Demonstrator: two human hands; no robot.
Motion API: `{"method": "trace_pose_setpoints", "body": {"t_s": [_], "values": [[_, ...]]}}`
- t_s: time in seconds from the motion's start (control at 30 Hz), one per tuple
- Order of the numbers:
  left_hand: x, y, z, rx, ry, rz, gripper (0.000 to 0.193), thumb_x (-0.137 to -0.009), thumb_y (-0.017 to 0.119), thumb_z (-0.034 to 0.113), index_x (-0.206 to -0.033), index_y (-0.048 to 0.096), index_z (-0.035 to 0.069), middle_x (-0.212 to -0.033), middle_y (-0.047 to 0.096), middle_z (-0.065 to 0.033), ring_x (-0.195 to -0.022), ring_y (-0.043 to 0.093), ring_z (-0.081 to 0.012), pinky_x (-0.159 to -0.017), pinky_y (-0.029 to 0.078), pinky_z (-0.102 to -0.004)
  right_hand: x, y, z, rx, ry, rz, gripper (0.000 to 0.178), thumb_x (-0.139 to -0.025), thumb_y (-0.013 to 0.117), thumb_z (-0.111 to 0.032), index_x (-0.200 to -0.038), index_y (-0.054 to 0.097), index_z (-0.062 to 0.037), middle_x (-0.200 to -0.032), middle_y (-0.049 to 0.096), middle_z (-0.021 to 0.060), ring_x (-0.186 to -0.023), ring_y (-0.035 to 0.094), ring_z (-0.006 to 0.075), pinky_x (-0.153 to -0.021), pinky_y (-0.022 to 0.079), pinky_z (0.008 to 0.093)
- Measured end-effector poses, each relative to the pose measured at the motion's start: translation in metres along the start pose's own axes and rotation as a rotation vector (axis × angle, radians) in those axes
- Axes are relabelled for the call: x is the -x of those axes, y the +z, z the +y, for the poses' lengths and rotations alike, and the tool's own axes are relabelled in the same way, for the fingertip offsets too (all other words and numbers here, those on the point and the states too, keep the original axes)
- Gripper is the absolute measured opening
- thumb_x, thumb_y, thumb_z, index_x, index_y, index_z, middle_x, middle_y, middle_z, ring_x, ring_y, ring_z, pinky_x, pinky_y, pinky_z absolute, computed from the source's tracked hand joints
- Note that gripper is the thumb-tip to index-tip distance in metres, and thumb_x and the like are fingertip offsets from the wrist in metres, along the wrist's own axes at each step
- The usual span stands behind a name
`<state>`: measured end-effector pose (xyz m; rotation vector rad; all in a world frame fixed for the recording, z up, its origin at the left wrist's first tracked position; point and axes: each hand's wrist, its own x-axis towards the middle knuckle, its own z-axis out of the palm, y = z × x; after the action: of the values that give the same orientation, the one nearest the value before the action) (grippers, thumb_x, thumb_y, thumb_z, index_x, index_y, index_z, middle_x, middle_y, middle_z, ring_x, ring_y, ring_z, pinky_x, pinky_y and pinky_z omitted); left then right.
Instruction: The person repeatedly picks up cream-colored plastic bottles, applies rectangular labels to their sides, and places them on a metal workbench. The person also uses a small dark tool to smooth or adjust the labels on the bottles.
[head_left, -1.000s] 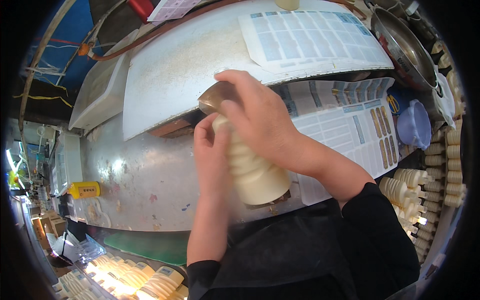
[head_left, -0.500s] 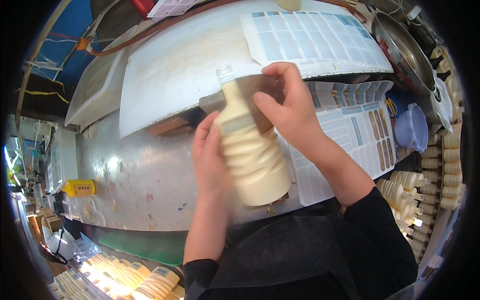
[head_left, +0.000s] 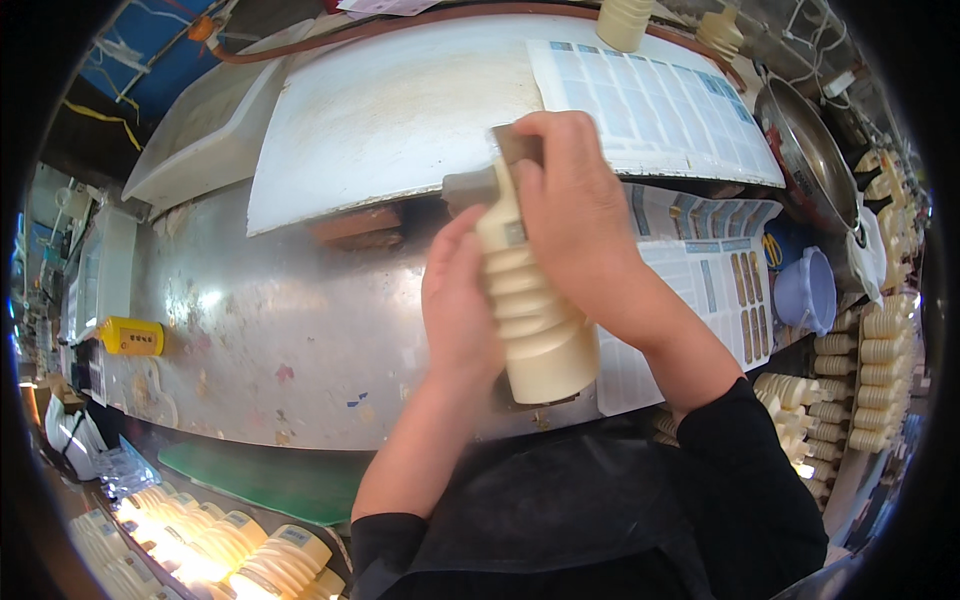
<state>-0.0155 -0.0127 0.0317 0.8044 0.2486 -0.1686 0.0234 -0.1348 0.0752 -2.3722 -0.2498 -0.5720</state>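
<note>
A cream bottle (head_left: pixel 540 325) with a spiral-ribbed body and a narrow neck stands tilted in front of me, above the near edge of the metal table. My left hand (head_left: pixel 462 300) is closed against its left side, fingers up near the shoulder. Over the upper right of the bottle lies my right hand (head_left: pixel 578 205), closed on a thin grey-brown sheet (head_left: pixel 472 187) that passes by the neck. Part of the sheet shows left of the neck and part under the right fingers. The material is unclear, and motion blurs it. My right hand hides much of the bottle's label band.
Printed label sheets (head_left: pixel 640 105) lie on a white board (head_left: pixel 400 110) and on the metal table (head_left: pixel 250 330). A yellow bottle (head_left: pixel 131 336) lies at left. A purple bucket (head_left: pixel 806 290) and a large pan (head_left: pixel 812 135) are at right. Several cream bottles (head_left: pixel 285 560) fill both sides.
Both hands and the bottle have shifted slightly right in view. My right hand has swung across the bottle's shoulder, and the sheet is now bent closer round the neck.
</note>
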Motion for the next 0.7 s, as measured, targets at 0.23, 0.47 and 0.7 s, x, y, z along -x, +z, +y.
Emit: {"method": "trace_pose_setpoints", "body": {"t_s": [0.23, 0.47, 0.7], "values": [[0.000, 0.001, 0.001, -0.129, 0.007, 0.067, 0.033, -0.110, 0.046, 0.023, -0.135, 0.055, 0.002, -0.123, 0.065, -0.0079, -0.110, 0.062, -0.0149, -0.097, 0.050, -0.0318, 0.005, 0.011, -0.016, -0.056, -0.076, -0.049, 0.031, -0.094, 0.055, -0.008, -0.124, 0.046, -0.0046, -0.120, 0.050, 0.0200, -0.101, 0.059, 0.0421, -0.085, 0.050, 0.0487], [-0.019, -0.019, -0.015, -0.604, 0.156, 0.015, 0.056, -0.097, 0.069, 0.035, -0.137, 0.050, 0.000, -0.128, 0.056, -0.0145, -0.118, 0.055, -0.0241, -0.104, 0.045, -0.0375, 0.010, 0.000, 0.034, -0.079, -0.035, 0.070, 0.031, -0.093, 0.057, -0.004, -0.124, 0.050, -0.0035, -0.120, 0.055, 0.0191, -0.106, 0.060, 0.0389, -0.091, 0.050, 0.0448], [-0.015, -0.014, -0.009, -0.471, 0.049, -0.025, 0.042, -0.103, 0.060, 0.026, -0.137, 0.047, 0.005, -0.126, 0.058, -0.0122, -0.111, 0.059, -0.0197, -0.096, 0.050, -0.0347, 0.017, 0.004, 0.081, -0.207, -0.071, 0.149, 0.032, -0.094, 0.058, -0.004, -0.125, 0.050, -0.0031, -0.121, 0.055, 0.0180, -0.107, 0.060, 0.0353, -0.093, 0.050, 0.0418]]}}
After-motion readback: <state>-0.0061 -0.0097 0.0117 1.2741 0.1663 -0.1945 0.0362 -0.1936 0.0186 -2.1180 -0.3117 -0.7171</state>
